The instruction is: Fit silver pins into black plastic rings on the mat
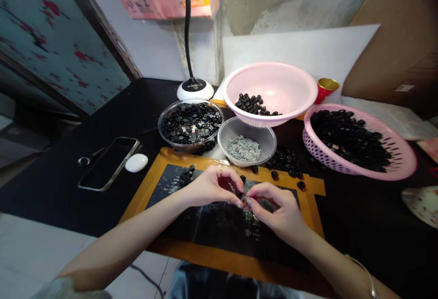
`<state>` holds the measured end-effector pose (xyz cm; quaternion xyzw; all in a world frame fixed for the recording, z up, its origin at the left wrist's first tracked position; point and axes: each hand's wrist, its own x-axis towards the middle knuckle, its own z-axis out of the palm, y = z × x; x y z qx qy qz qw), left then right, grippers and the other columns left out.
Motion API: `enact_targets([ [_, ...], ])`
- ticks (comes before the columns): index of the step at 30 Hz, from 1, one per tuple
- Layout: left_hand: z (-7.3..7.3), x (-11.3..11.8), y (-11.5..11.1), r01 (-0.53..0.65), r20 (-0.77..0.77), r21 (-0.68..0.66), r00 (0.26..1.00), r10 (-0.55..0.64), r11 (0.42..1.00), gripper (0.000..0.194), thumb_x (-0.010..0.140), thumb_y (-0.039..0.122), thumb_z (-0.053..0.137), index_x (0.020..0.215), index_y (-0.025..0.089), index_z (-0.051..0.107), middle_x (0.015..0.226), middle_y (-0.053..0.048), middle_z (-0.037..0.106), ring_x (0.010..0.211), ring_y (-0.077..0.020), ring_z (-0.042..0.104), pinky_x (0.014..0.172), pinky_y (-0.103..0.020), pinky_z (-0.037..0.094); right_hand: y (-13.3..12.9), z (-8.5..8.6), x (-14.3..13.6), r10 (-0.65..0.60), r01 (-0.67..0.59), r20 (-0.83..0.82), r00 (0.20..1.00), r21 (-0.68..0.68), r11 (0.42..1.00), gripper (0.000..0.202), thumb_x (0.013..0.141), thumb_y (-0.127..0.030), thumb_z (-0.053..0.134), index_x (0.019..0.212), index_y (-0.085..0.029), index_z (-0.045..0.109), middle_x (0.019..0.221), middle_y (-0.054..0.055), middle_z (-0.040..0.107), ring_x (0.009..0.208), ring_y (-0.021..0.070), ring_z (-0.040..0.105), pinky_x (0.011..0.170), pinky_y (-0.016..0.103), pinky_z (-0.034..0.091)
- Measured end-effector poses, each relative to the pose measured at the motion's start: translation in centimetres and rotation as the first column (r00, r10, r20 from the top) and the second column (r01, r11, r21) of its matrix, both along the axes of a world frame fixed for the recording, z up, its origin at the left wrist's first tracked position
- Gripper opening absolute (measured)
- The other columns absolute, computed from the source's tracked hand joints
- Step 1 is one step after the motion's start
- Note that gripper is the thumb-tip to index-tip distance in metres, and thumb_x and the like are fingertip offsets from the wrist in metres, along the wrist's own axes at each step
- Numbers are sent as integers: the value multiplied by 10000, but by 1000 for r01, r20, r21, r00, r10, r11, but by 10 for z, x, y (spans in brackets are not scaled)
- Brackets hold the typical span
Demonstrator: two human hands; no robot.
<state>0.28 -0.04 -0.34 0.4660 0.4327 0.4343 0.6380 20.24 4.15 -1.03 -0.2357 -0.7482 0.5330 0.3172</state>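
My left hand [219,186] and my right hand [281,210] meet over the dark, tape-edged mat [219,230]. Thumb and forefinger of the left are closed on a small black round part [241,195]. The right fingertips pinch together right against it; whatever they hold is too small to make out. Just beyond the hands stands a clear bowl [272,146] with many short silvery screws or pins [243,148] in it. Several black parts [186,175] lie on the mat left of my hands, and more loose black knobs [289,162] lie behind the right one.
A clear bowl [160,130] of black discs stands at back left, beside a lamp base [195,90]. Two pink baskets, one behind [297,80] and one at right [407,157], hold black pieces. A phone [108,164], a white oval object [136,163] and a red cup [325,91] stand around.
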Motion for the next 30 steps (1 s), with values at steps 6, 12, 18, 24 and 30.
enact_targets([
  [6, -4, 5, 1, -40, 5, -17, 999, 41, 999, 264, 527, 93, 829, 700, 98, 629, 754, -21, 651, 674, -115, 613, 620, -221, 495, 0, 3, -1, -17, 13, 47, 999, 85, 996, 106, 798, -126, 620, 869, -205, 618, 754, -7, 690, 655, 122, 665, 635, 222, 529],
  [12, -4, 10, 1, -84, 8, 24, 996, 84, 996, 245, 519, 52, 818, 644, 91, 610, 737, -9, 641, 695, -106, 611, 660, -210, 498, 2, 3, -4, 29, -24, 80, 996, -60, 998, 107, 845, -160, 575, 932, -217, 553, 798, 1, 677, 712, 139, 666, 665, 248, 528],
  [18, -4, 8, 2, -107, 21, -86, 994, 109, 991, 243, 532, 85, 820, 708, 95, 652, 773, -16, 664, 626, -105, 639, 589, -200, 514, 5, -2, -2, 49, -41, 46, 998, -155, 987, 74, 881, -198, 547, 948, -222, 525, 803, 4, 661, 727, 143, 658, 689, 264, 527],
  [24, -3, 5, 4, -178, 21, -110, 983, 181, 978, 227, 555, 115, 821, 757, 114, 718, 801, -29, 701, 707, -108, 649, 685, -202, 532, 15, 2, 0, -73, 80, 119, 990, -50, 996, 87, 870, -280, 566, 913, -208, 546, 752, 10, 649, 687, 163, 641, 645, 279, 516],
  [30, -8, 3, 6, -211, 33, -170, 975, 219, 963, 254, 553, 152, 837, 779, 131, 725, 785, -25, 717, 688, -101, 663, 695, -197, 538, 73, -3, 26, -518, 316, 238, 822, 566, 761, 144, 866, -236, 531, 892, -182, 662, 825, 50, 651, 733, 197, 608, 698, 330, 483],
])
